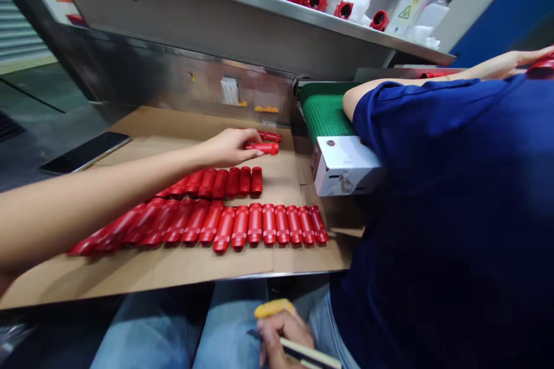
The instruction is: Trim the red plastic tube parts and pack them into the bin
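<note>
My left hand reaches over the cardboard-covered table, its fingers closed on a red tube. Just behind that tube lies another red tube, partly hidden by the hand. Below my forearm, red tubes lie side by side in two rows: a back row and a longer front row. My right hand is low over my lap, closed around a pen-like tool with a dark pointed tip and a pale and black shaft. Something yellow covers or lies along its forefinger; I cannot tell which.
A co-worker in a dark blue shirt sits close on the right, one arm stretched across a green conveyor belt with a white end box. A phone lies at left. Red fittings and bottles stand on the shelf.
</note>
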Action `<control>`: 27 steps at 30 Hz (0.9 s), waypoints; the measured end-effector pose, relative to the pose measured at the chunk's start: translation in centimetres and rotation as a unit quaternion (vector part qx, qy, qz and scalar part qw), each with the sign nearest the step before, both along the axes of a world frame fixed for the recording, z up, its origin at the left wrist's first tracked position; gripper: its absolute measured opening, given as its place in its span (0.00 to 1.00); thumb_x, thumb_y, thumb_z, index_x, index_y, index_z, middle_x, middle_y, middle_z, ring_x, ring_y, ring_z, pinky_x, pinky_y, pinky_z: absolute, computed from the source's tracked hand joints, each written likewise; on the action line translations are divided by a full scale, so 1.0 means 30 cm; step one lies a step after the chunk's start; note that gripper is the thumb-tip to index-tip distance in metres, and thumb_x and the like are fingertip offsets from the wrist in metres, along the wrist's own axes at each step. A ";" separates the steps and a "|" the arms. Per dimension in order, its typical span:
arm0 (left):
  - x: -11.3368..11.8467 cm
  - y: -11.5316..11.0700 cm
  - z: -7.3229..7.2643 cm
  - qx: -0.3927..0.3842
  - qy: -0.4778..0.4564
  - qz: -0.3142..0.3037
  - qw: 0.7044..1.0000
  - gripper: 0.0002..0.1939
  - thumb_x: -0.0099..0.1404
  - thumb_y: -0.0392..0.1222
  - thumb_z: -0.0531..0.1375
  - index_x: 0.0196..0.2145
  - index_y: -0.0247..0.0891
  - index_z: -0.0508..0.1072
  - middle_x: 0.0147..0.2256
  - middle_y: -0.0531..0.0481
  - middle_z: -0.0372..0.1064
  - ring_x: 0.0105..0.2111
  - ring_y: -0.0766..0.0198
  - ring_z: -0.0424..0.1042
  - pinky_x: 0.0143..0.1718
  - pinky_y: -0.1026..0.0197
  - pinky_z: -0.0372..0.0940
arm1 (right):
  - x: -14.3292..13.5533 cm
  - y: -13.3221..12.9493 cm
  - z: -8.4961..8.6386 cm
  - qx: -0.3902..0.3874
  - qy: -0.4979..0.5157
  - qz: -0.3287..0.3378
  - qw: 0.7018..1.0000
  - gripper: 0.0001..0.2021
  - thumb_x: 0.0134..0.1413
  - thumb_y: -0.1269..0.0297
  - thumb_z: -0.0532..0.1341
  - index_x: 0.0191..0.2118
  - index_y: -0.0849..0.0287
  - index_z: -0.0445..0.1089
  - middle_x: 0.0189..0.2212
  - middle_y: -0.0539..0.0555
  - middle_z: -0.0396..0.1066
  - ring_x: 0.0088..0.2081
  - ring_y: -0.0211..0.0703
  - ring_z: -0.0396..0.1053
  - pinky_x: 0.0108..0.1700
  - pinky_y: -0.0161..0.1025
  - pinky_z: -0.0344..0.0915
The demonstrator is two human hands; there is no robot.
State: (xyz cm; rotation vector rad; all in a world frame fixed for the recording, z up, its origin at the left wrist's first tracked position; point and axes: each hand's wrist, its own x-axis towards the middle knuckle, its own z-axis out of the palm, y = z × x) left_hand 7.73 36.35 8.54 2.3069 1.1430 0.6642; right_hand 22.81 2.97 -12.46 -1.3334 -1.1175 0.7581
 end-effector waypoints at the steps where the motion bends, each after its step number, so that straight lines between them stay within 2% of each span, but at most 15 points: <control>1: -0.075 -0.103 -0.008 -0.019 -0.012 -0.013 1.000 0.17 0.73 0.49 0.63 0.49 0.33 0.83 0.37 0.50 0.80 0.38 0.57 0.76 0.42 0.62 0.70 | 0.004 0.003 0.027 -0.018 0.034 0.018 0.999 0.21 0.72 0.42 0.61 0.39 0.52 0.81 0.30 0.54 0.80 0.21 0.41 0.72 0.23 0.37 0.71; 3: -0.212 -0.338 -0.067 -0.082 -0.046 -0.040 0.995 0.18 0.74 0.53 0.62 0.50 0.39 0.85 0.41 0.46 0.83 0.39 0.52 0.79 0.40 0.59 0.73 | 0.010 0.013 0.090 -0.054 0.086 0.052 0.993 0.17 0.70 0.45 0.66 0.49 0.54 0.80 0.27 0.50 0.76 0.19 0.37 0.67 0.19 0.32 0.63; 5: -0.314 -0.581 -0.169 -0.224 -0.148 -0.038 0.963 0.17 0.71 0.52 0.66 0.52 0.44 0.86 0.45 0.42 0.84 0.42 0.48 0.81 0.41 0.56 0.75 | 0.005 0.024 0.154 -0.061 0.095 0.081 0.990 0.16 0.67 0.48 0.69 0.49 0.55 0.79 0.24 0.46 0.71 0.19 0.35 0.63 0.19 0.30 0.59; 7: -0.373 -0.791 -0.279 -0.328 -0.214 0.003 0.920 0.16 0.70 0.53 0.69 0.51 0.45 0.87 0.42 0.41 0.84 0.37 0.50 0.81 0.36 0.58 0.75 | -0.014 0.031 0.203 -0.079 0.104 0.143 0.981 0.15 0.65 0.50 0.71 0.47 0.56 0.79 0.23 0.44 0.68 0.20 0.34 0.61 0.21 0.30 0.59; 9: -0.400 -0.946 -0.371 -0.390 -0.268 0.046 0.880 0.16 0.69 0.53 0.70 0.49 0.45 0.86 0.39 0.42 0.83 0.35 0.53 0.80 0.35 0.60 0.74 | -0.045 0.026 0.226 -0.117 0.097 0.213 0.965 0.14 0.65 0.50 0.71 0.41 0.58 0.79 0.22 0.44 0.67 0.21 0.33 0.60 0.23 0.30 0.59; 11: -0.414 -1.045 -0.435 -0.419 -0.315 0.101 0.846 0.15 0.67 0.54 0.72 0.46 0.43 0.85 0.34 0.45 0.81 0.29 0.60 0.75 0.30 0.65 0.68 | -0.080 0.006 0.229 -0.145 0.076 0.252 0.954 0.15 0.67 0.51 0.69 0.36 0.58 0.77 0.23 0.46 0.68 0.22 0.33 0.61 0.25 0.30 0.58; 13: -0.427 -1.107 -0.473 -0.434 -0.356 0.164 0.811 0.16 0.68 0.56 0.72 0.42 0.41 0.81 0.28 0.50 0.77 0.22 0.67 0.66 0.24 0.69 0.59 | -0.109 -0.024 0.219 -0.147 0.046 0.260 0.953 0.15 0.70 0.52 0.67 0.35 0.59 0.77 0.24 0.47 0.71 0.23 0.34 0.62 0.26 0.32 0.59; 15: -0.438 -1.148 -0.491 -0.445 -0.384 0.219 0.779 0.18 0.71 0.59 0.69 0.38 0.40 0.76 0.23 0.54 0.71 0.19 0.71 0.57 0.21 0.70 0.50 | -0.130 -0.054 0.208 -0.130 0.012 0.258 0.957 0.15 0.71 0.54 0.67 0.35 0.58 0.78 0.25 0.49 0.73 0.24 0.36 0.65 0.27 0.33 0.61; 17: -0.445 -1.177 -0.495 -0.439 -0.399 0.254 0.764 0.21 0.74 0.60 0.67 0.35 0.39 0.73 0.22 0.56 0.67 0.20 0.71 0.55 0.22 0.69 0.49 | -0.146 -0.077 0.199 -0.113 -0.015 0.260 0.959 0.14 0.71 0.55 0.66 0.35 0.58 0.78 0.26 0.49 0.75 0.25 0.37 0.67 0.29 0.34 0.62; 20: -0.448 -1.203 -0.494 -0.406 -0.403 0.266 0.776 0.20 0.75 0.58 0.65 0.34 0.39 0.72 0.24 0.56 0.65 0.23 0.69 0.58 0.25 0.68 0.53 | -0.163 -0.095 0.192 -0.107 -0.036 0.253 0.961 0.14 0.72 0.56 0.65 0.36 0.58 0.78 0.26 0.50 0.75 0.25 0.37 0.68 0.29 0.35 0.63; 23: -0.447 -1.216 -0.501 -0.345 -0.398 0.265 0.808 0.13 0.75 0.53 0.67 0.40 0.40 0.77 0.28 0.54 0.69 0.28 0.66 0.65 0.29 0.67 0.62 | -0.178 -0.105 0.187 -0.102 -0.054 0.227 0.967 0.13 0.73 0.57 0.65 0.36 0.58 0.78 0.26 0.50 0.75 0.26 0.37 0.68 0.30 0.35 0.63; 25: -0.443 -1.224 -0.512 -0.297 -0.404 0.257 0.826 0.10 0.72 0.49 0.70 0.44 0.41 0.79 0.35 0.51 0.73 0.33 0.64 0.71 0.34 0.65 0.68 | -0.188 -0.113 0.180 -0.109 -0.037 0.208 0.971 0.14 0.73 0.56 0.65 0.36 0.58 0.77 0.24 0.47 0.72 0.23 0.36 0.65 0.28 0.34 0.61; 27: -0.432 -1.230 -0.525 -0.270 -0.427 0.248 0.827 0.12 0.68 0.45 0.73 0.47 0.42 0.79 0.43 0.48 0.76 0.39 0.61 0.76 0.41 0.62 0.73 | -0.198 -0.121 0.169 -0.119 -0.008 0.200 0.972 0.13 0.73 0.55 0.66 0.36 0.58 0.76 0.22 0.45 0.69 0.20 0.34 0.60 0.25 0.33 0.58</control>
